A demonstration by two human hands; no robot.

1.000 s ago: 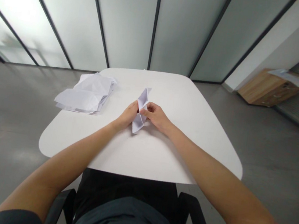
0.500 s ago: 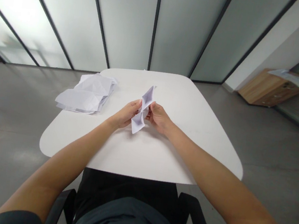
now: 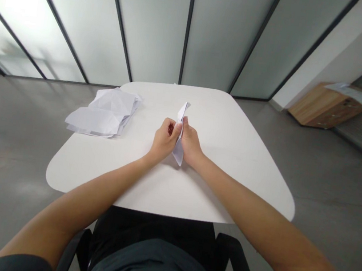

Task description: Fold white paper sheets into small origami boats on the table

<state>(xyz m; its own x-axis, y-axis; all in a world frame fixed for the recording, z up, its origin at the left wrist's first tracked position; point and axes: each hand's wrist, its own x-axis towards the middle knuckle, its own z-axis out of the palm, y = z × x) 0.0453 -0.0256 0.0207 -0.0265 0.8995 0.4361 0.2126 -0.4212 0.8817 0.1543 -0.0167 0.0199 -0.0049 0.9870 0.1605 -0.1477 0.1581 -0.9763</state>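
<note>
Folded white paper [image 3: 178,152], one, held over the middle of a white bench [image 3: 231,133].
Left hand [image 3: 165,138]: fingers clamped on the paper's left side. Right hand [image 3: 191,145]: fingers clamped on its right side. Creased white sheets [image 3: 105,113], stacked: bench's left edge.

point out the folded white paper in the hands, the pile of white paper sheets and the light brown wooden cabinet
Folded white paper [image 3: 178,152], head view: its near end
Pile of white paper sheets [image 3: 106,113], head view: top surface
Light brown wooden cabinet [image 3: 318,104], head view: plain side panel
</note>
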